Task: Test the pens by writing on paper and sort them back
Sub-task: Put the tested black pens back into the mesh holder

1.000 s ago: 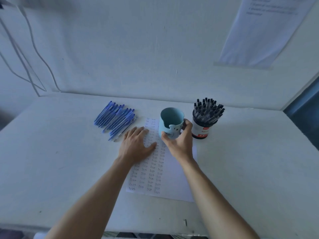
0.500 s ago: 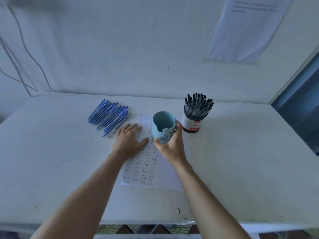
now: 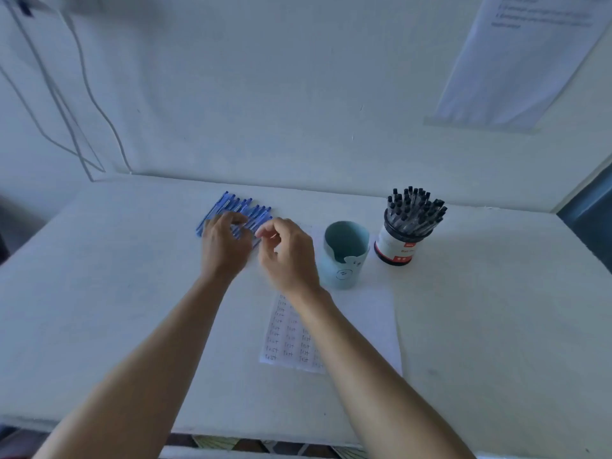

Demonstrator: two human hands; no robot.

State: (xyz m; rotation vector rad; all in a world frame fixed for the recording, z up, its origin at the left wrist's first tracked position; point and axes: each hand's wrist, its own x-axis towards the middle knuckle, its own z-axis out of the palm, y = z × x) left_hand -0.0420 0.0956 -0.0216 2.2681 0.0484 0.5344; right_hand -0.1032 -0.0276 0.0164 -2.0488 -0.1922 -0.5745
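Observation:
Several blue pens (image 3: 237, 206) lie side by side on the white table, left of the paper. My left hand (image 3: 224, 247) rests on their near part, its fingers curled over them. My right hand (image 3: 288, 257) hovers at the pile's right end with bent fingers; blur hides whether it pinches a pen. An empty light blue cup (image 3: 346, 260) stands on the top of the paper (image 3: 367, 326), which carries rows of handwritten "test". To the right of that cup, a white and red pot of black pens (image 3: 408, 228) stands upright.
The white table (image 3: 116, 293) meets a white wall at the back. Cables (image 3: 82, 104) hang down the wall at the left. A printed sheet (image 3: 516, 61) is stuck to the wall at the upper right. The table's front edge runs near the bottom of the view.
My right hand has let go of the light blue cup and moved left to the blue pens. My left hand has left the paper and gone onto the pens.

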